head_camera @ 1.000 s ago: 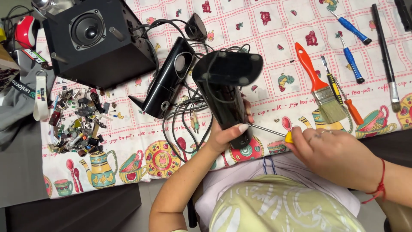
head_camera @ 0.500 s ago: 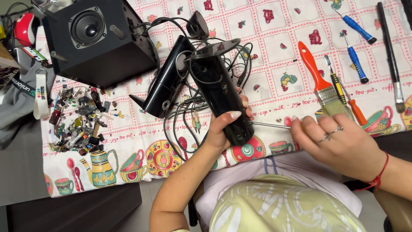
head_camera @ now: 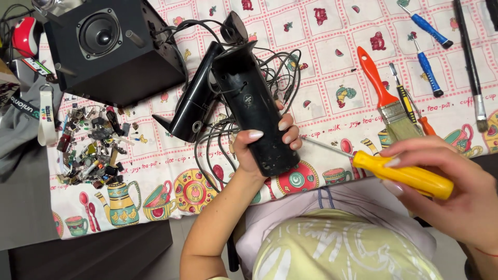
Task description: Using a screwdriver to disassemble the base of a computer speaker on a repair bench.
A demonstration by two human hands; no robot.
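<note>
Black gear and bright tool handles on a patterned cloth.
The tablecloth (head_camera: 332, 67) is white with a pink grid and small red, green and yellow teapots and cups. The speaker box (head_camera: 111, 49) and the tall casing (head_camera: 254, 111) are black. One screwdriver (head_camera: 399, 173) has a yellow handle, two screwdrivers (head_camera: 428, 49) have blue, and the paintbrush (head_camera: 381, 93) orange-red. A mouse (head_camera: 23, 36) is red.

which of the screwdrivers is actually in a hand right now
The yellow-handled screwdriver, gripped by the right hand with its tip pointing at the black casing. The two blue-handled screwdrivers lie untouched on the tablecloth at the far right.
</note>
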